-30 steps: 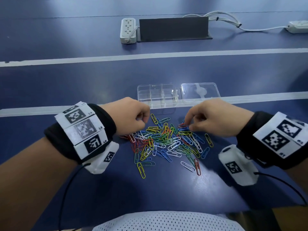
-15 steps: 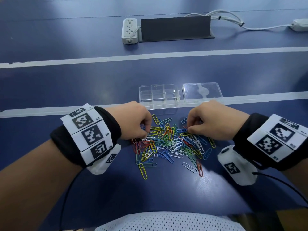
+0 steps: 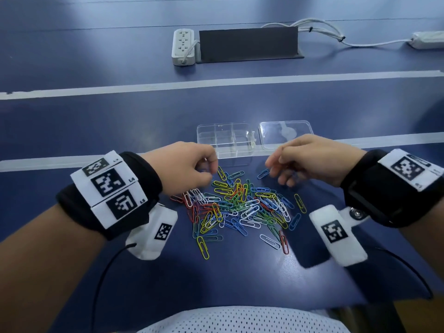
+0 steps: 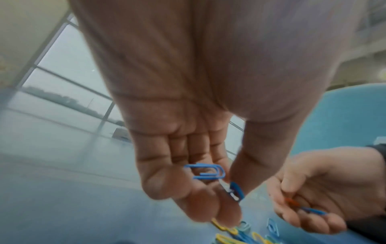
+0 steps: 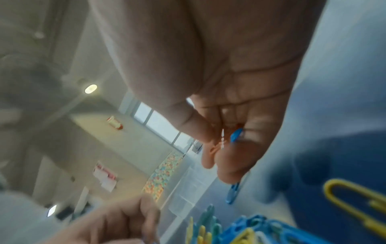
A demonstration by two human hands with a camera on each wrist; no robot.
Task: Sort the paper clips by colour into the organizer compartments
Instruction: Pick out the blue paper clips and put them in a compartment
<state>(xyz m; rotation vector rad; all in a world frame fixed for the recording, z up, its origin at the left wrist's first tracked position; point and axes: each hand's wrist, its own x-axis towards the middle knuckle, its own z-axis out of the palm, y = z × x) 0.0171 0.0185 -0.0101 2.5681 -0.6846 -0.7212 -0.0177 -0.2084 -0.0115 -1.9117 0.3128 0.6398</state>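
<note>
Fingers [image 4: 221,213] of the left hand [image 3: 182,164] pinch blue paper clips [image 4: 206,171], the right hand [image 3: 312,159] likewise: light, slippery, tangle-prone, best nipped across the loops.

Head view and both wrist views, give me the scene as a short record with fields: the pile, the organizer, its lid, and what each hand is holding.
pile: mixed-colour wire paper clips heaped on the dark blue table, between the hands
organizer: clear plastic compartment box, open, beyond the pile; no clips visible inside
lid: clear plastic lid, lying flat to the right of the box
left hand: holds blue paper clips
right hand: holds a red clip and a blue clip
</note>
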